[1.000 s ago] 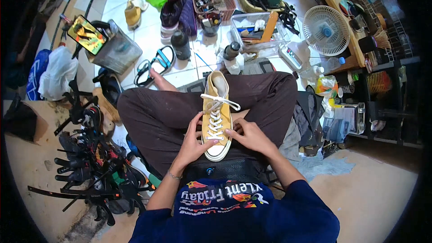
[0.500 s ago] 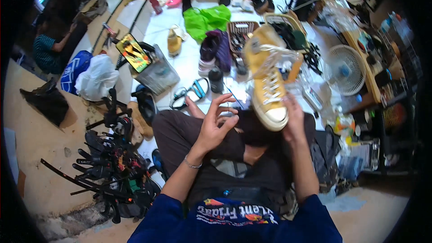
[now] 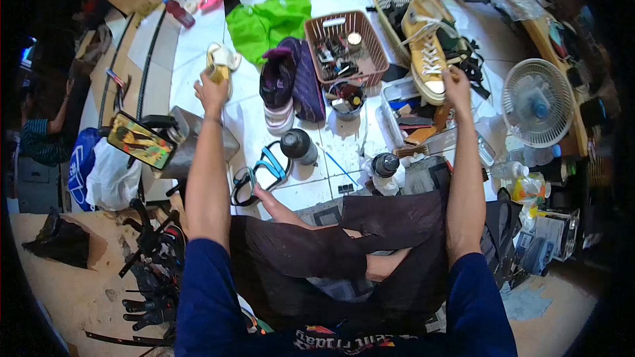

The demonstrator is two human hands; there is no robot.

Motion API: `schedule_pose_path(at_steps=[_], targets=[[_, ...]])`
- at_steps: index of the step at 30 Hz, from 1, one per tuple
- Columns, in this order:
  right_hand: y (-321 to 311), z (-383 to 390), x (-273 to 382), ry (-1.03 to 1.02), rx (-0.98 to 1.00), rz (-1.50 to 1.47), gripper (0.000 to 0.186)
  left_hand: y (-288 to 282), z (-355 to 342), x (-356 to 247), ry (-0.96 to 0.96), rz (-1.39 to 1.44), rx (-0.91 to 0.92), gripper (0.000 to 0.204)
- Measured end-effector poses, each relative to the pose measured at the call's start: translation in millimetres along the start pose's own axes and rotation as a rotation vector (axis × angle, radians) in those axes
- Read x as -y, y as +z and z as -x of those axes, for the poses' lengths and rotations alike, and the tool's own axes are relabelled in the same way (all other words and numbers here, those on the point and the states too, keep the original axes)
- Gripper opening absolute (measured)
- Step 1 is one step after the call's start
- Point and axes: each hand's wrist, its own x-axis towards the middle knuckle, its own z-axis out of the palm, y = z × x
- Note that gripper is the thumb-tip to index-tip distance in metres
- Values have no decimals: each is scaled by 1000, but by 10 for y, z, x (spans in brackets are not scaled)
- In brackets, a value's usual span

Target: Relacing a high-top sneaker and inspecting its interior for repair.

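Note:
My right hand (image 3: 458, 91) grips a yellow high-top sneaker (image 3: 426, 53) with white laces by its white toe, out to the right. The sneaker is in front of the baskets and hides part of them. Stretched far forward to the left, my left hand (image 3: 211, 94) is closed on a second yellow shoe (image 3: 219, 69), which has a pale upper part. My fingers hide part of that shoe. Dark purple shoes (image 3: 278, 79) stand between my hands. Blue-strapped sandals (image 3: 272, 166) lie nearer my crossed legs, beside a black bottle (image 3: 299, 146).
A brown basket (image 3: 380, 59) of small items, a cup of tools (image 3: 345, 107) and a white bin (image 3: 391, 122) stand ahead. A phone (image 3: 141, 140) is mounted at left near a grey box. A white fan (image 3: 538, 102) is on the right. Green cloth (image 3: 268, 23) lies farther off.
My left hand has gone from above my lap to the far-left shoe and closed on it. My right hand has moved the sneaker forward and right. The view has shifted too.

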Motion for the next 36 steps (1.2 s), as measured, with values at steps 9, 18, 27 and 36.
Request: schedule_pose_path(at_steps=[9,18,27,36], targets=[[-645,202,1233,-229,-351,-154,21,-355,-378,-175,-126,239,24,18],[-2339,1859,3355,-1195,91,-794,41,-3108,370,-656,384,790,-175,20],[-3203,2137,3315,-926,171,-106,42,-3793,3003,-475,125,1086,-316,13],[-2965,2731,3025,-1001,585,-267,42,-3025,5053,-632,394,1180,105,6]])
